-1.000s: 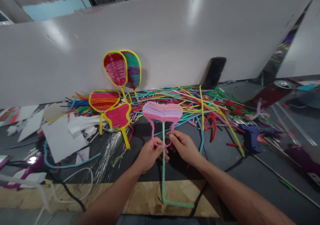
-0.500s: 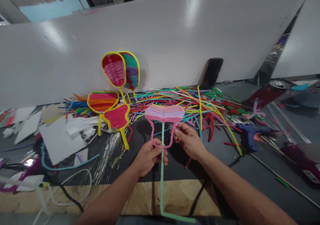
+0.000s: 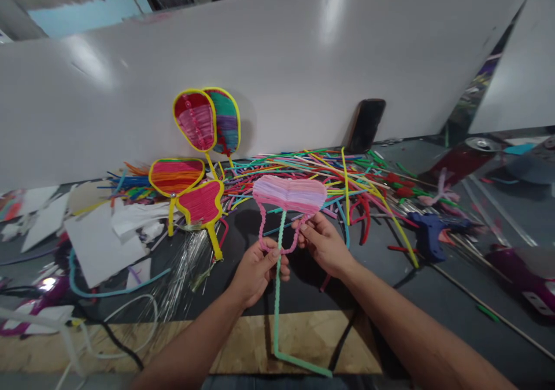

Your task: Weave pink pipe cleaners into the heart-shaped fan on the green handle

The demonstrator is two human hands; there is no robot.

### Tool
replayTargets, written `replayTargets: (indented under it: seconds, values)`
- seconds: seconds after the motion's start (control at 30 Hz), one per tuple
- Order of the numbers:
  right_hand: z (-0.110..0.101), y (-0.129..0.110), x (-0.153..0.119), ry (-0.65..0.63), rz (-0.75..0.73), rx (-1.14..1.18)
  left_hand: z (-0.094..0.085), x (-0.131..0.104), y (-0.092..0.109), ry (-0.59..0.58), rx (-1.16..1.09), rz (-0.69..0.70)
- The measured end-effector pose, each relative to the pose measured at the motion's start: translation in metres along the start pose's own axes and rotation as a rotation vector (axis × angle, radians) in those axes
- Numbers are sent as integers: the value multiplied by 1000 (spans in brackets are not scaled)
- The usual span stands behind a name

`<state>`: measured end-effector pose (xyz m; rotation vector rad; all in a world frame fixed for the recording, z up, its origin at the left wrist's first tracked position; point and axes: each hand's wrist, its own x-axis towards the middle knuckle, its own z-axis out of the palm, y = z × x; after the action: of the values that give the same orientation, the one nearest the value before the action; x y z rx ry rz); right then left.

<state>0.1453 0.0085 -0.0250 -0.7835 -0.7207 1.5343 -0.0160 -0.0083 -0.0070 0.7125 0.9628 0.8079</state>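
A pink and lilac fan-like shape (image 3: 289, 193) of pipe cleaners is held up over the dark table, its lower part an open pink twisted loop. My left hand (image 3: 260, 268) pinches the bottom of the loop where it crosses a mint-green twisted stem (image 3: 278, 297). That stem runs down and bends to the right at its lower end. On the loop's right side, my right hand (image 3: 323, 241) has its thumb and fingers closed on the pink twisted outline.
Colourful pipe cleaners (image 3: 303, 162) lie behind the hands. Yellow-edged fans (image 3: 195, 121) stand at the left against a white panel (image 3: 277, 66), where a phone (image 3: 366, 125) leans. A blue glue gun (image 3: 431, 234) and a can (image 3: 463, 159) are at the right.
The pink and lilac shape has tilted slightly, its top moving right and its right side dipping. The green stem's lower end has swung a little left. Both hands keep their hold.
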Motion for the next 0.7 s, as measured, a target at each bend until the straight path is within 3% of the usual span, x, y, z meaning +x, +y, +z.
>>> replayTargets:
  seconds: [0.27,0.53,0.7]
  values:
    - [0,-5,-1,-32,110,220,-1,3,-2,75,-39,51]
    - [-2,-8,-1,-76,177,265,-1,4,-1,70,-39,66]
    - [-1,-8,-1,-15,178,249,-2,3,-2,42,-15,35]
